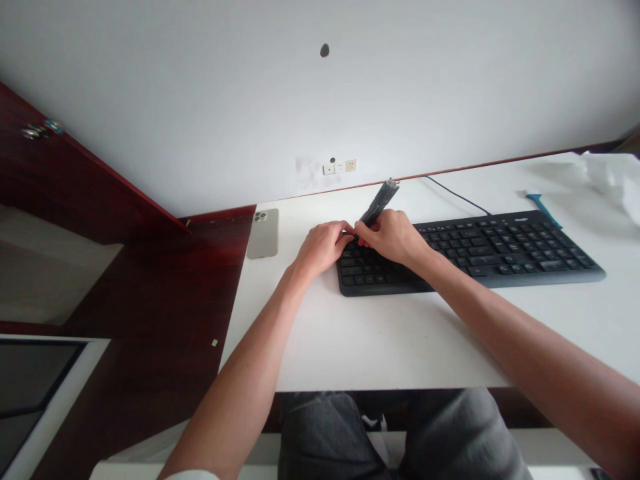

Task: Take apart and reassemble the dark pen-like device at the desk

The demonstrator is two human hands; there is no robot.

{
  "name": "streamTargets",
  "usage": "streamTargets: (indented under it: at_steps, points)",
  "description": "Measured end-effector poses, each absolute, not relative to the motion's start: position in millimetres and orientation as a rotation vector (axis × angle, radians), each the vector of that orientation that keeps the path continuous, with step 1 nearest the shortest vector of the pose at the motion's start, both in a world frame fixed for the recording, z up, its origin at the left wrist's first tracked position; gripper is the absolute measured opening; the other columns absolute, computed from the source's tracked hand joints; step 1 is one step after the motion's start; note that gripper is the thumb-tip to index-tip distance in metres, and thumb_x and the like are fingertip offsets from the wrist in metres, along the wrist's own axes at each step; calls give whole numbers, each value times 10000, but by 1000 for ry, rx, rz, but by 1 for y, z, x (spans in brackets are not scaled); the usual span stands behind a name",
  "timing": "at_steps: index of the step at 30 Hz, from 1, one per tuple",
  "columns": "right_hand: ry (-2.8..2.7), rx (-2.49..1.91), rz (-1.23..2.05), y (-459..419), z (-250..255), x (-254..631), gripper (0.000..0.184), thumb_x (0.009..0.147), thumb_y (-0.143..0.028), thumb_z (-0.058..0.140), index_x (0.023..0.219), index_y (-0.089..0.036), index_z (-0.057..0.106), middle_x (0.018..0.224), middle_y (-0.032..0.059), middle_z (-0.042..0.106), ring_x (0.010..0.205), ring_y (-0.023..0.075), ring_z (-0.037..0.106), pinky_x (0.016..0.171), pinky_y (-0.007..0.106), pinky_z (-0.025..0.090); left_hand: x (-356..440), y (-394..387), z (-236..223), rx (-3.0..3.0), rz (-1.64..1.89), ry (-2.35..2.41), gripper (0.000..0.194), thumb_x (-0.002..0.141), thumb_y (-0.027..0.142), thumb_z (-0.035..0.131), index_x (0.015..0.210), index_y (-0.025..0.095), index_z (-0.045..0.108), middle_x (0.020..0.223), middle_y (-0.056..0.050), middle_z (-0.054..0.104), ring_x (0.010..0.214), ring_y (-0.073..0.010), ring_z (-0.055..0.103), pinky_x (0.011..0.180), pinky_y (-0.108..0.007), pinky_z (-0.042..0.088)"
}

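A black keyboard (480, 250) lies on the white table, with both hands at its upper left part. My right hand (393, 233) is closed around a dark grey, stick-like tool (381, 201). This tool is tilted, its ragged upper end pointing up and right; the lower end is hidden by the fingers at the keys. My left hand (327, 241) is at the keyboard's top left corner, thumb and fingers pinched together close to the right fingertips. Whatever is between those left fingers is too small and covered to name.
A phone (263, 235) lies face down at the table's left edge. Behind the keyboard runs its cable (457, 195). A blue-handled tool (545, 208) touches or nearly touches the keyboard's far right corner. Crumpled white plastic (613, 177) lies at the back right. The wall has sockets (340, 167).
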State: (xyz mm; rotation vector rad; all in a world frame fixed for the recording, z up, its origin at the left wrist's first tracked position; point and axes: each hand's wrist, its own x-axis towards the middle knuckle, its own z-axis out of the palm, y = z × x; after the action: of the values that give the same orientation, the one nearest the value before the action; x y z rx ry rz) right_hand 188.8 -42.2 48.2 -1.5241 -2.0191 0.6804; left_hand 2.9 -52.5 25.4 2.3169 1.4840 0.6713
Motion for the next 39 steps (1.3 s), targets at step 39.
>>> streamTargets:
  at_steps: [39]
  points:
    - [-1878, -1404, 970, -29, 36, 192, 282, 928, -292, 525, 768, -171, 722, 687, 46, 738, 607, 159, 665, 661, 267, 525, -1, -48, 20, 2081, 771, 1428, 130, 925, 246, 663, 1033, 217, 730, 664, 38, 575, 640, -144, 532, 667, -276, 385]
